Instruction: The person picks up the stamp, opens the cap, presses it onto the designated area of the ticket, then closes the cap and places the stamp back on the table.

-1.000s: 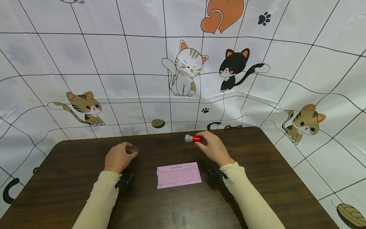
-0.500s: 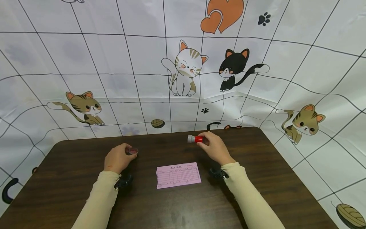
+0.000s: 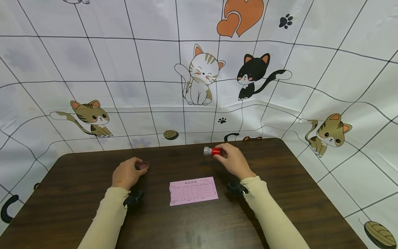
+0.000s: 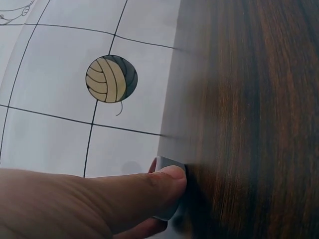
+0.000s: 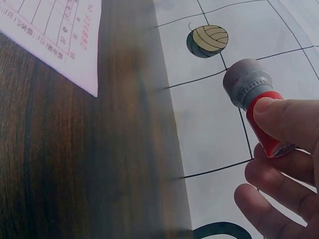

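Note:
My right hand (image 3: 233, 160) pinches a red stamp (image 5: 262, 119) by its body between thumb and fingers. The stamp's grey head (image 3: 207, 151) points left, held above the back of the table. In the right wrist view the remaining fingers are loosely bent below it. At the back left, my left hand (image 3: 126, 174) holds a small, round clear cap (image 3: 144, 165) with a reddish inside, between thumb and fingers. It is low, at or close to the tabletop. In the left wrist view the thumb (image 4: 172, 181) covers most of the cap.
A pink printed form (image 3: 193, 191) lies flat on the dark wooden table (image 3: 174, 228), between the two forearms. Behind the table hangs a white grid-patterned cloth (image 3: 149, 69) with printed cats. A dark band sits on each wrist.
My right hand has shifted slightly right with the stamp, then stayed nearly still. The left hand has moved a little left and down, with the cap tipping to show more of its inside.

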`<state>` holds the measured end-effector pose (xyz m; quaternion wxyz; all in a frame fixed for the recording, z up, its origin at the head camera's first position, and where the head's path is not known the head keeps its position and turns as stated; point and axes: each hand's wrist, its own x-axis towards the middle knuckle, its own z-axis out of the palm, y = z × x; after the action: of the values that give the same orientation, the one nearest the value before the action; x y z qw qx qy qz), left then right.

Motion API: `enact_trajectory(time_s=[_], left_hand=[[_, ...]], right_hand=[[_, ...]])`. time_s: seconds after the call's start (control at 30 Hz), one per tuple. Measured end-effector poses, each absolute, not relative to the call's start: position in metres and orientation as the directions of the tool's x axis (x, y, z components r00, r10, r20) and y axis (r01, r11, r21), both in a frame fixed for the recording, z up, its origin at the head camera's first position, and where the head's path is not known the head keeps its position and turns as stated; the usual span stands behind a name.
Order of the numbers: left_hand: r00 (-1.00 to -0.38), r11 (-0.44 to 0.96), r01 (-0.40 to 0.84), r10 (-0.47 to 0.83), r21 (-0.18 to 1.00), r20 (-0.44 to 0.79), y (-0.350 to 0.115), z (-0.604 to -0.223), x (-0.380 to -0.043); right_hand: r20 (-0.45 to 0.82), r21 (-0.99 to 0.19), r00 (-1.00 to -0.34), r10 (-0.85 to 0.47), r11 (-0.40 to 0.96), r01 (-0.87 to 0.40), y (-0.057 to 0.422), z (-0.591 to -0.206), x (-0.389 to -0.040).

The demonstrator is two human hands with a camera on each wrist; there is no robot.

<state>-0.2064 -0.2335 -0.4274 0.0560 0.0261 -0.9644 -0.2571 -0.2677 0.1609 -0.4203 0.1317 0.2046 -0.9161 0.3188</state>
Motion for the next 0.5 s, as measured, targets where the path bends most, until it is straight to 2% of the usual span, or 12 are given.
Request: enact_trajectory(time_s=[0.33, 0.5], left_hand=[[-0.996, 0.871, -0.023, -0.061, 0.491, 0.062, -0.2355, -0.4319, -0.2091], [-0.992, 0.896, 0.044, -0.013, 0.443, 0.124, -0.2306, -0.4281, -0.2089]], right_hand=[[0.387, -0.537, -0.872, -0.300, 0.696, -0.477, 0.1612, -0.4158, -0.2649], [0.376, -0.580, -0.876, -0.303, 0.660, -0.478, 0.1594, -0.4117, -0.2642]])
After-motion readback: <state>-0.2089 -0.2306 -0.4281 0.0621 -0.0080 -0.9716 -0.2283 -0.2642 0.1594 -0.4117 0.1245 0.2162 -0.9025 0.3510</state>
